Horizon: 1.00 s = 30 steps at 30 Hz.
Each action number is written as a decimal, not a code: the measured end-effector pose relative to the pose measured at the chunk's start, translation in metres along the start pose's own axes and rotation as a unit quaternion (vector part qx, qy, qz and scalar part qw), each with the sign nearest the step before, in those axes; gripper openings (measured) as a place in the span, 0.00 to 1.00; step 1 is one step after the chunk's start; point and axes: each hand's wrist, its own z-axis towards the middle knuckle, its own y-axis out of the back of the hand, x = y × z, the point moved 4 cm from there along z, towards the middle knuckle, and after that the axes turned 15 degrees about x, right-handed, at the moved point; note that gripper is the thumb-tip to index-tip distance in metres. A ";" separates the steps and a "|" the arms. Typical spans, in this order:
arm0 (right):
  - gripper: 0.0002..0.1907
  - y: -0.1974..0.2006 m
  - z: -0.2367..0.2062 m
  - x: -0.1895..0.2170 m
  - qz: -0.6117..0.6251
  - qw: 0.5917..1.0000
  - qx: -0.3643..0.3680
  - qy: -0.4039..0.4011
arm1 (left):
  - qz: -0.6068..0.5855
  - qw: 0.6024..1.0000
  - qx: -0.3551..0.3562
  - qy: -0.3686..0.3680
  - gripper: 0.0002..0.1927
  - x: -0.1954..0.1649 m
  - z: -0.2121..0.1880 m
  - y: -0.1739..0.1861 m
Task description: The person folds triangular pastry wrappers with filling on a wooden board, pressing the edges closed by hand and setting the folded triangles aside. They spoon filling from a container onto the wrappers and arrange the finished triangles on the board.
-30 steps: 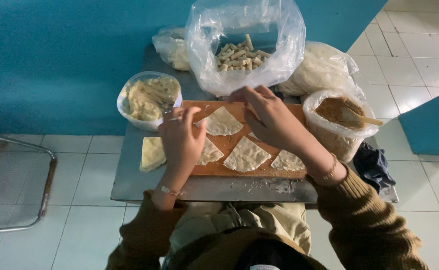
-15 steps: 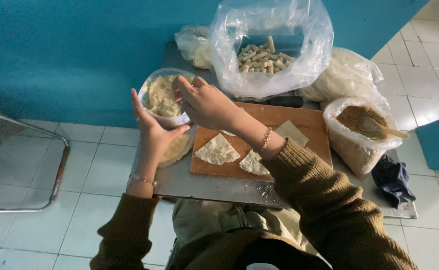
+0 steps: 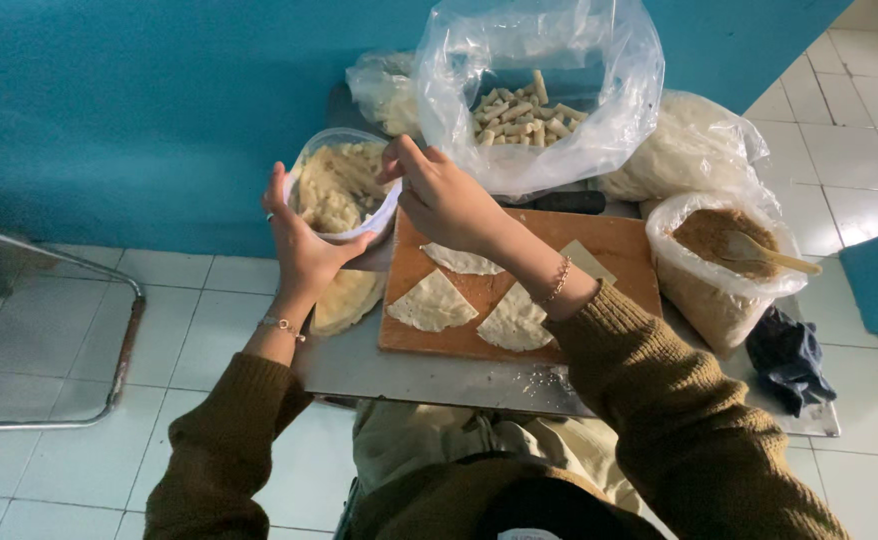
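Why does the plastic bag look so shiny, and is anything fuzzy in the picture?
In the head view, light glints off the crinkled clear plastic bag, making white glare. The cutting board and the dough pieces look fairly sharp. The brown sleeve at the bottom is close to the camera and soft. The blue wall is evenly lit.

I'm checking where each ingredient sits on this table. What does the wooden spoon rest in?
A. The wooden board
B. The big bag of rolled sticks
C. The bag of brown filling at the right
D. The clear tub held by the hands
C: the wooden spoon lies in the open bag of brown filling at the right edge of the table, away from both hands.
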 end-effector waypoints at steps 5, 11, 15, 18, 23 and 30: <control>0.20 0.002 0.001 0.008 -0.133 0.991 -0.004 0.010 | 0.087 0.988 0.005 -0.126 0.66 -0.013 0.000 0.006; 0.15 -0.008 0.018 0.019 -0.224 0.972 0.050 0.050 | 0.134 0.979 0.008 -0.153 0.63 -0.018 0.002 0.005; 0.19 -0.016 0.042 0.025 -0.316 0.944 0.080 -0.042 | 0.133 0.980 0.007 -0.146 0.64 -0.017 0.004 0.004; 0.16 -0.021 0.058 0.036 -0.412 0.905 0.102 -0.027 | 0.118 0.983 0.007 -0.139 0.64 -0.014 0.006 0.004; 0.19 -0.024 0.075 0.047 -0.479 0.876 0.051 0.007 | 0.139 0.982 0.016 -0.123 0.64 -0.013 0.004 0.000; 0.19 -0.027 0.079 0.034 -0.442 0.889 0.105 -0.060 | 0.105 0.992 0.053 -0.053 0.59 -0.005 0.001 -0.007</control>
